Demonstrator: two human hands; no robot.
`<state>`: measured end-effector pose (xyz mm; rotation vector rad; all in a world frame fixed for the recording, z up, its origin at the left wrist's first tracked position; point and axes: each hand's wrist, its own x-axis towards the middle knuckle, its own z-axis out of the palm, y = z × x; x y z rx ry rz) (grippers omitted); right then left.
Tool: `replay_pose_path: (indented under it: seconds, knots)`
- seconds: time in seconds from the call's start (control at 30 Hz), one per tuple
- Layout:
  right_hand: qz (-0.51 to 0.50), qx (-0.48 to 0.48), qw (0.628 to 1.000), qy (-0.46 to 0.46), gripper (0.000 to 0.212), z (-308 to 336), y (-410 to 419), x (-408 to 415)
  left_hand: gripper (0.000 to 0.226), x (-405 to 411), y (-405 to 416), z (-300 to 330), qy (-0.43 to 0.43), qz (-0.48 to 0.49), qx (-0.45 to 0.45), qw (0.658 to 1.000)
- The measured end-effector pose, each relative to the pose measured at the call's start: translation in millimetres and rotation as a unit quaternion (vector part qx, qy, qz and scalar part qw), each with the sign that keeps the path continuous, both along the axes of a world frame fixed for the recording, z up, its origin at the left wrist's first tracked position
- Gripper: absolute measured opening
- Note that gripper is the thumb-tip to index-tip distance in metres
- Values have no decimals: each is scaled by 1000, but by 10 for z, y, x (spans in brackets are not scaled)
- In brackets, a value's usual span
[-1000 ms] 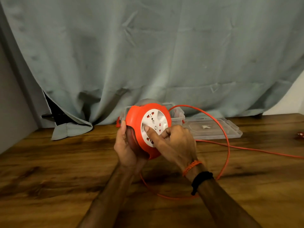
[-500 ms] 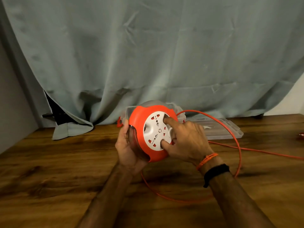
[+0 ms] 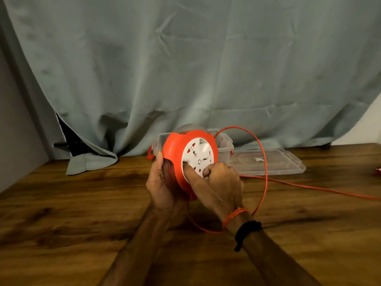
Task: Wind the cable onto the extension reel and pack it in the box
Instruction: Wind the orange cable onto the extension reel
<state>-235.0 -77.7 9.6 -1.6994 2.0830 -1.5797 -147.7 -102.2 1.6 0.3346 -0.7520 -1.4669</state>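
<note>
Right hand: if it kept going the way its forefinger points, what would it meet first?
The right hand already has its fingers on the white socket face of the reel, so it meets that at once. The left hand holds the reel from behind. How hard the fingers press is unclear.

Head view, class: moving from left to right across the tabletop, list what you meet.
Curtain corner lying on the table → left hand → orange extension reel → right hand → clear box lid → orange cable trailing off right.

cable (image 3: 265, 174) loop circling right wrist, box (image 3: 225, 150) seemingly close behind
</note>
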Motion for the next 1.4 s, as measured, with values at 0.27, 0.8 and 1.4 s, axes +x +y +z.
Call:
replay_pose_path:
  seconds: [0.27, 0.8, 1.4]
  knots:
    - [83, -5, 996, 30, 54, 148, -7, -253, 58, 84, -47, 57, 24, -14, 16, 999]
    - [96, -76, 941, 315, 60, 137, -41, -505, 67, 114, -57, -17, 12, -116, -17, 993]
    - [33, -15, 999, 24, 73, 74, -12, -139, 61, 80, -55, -6, -4, -6, -7, 1000]
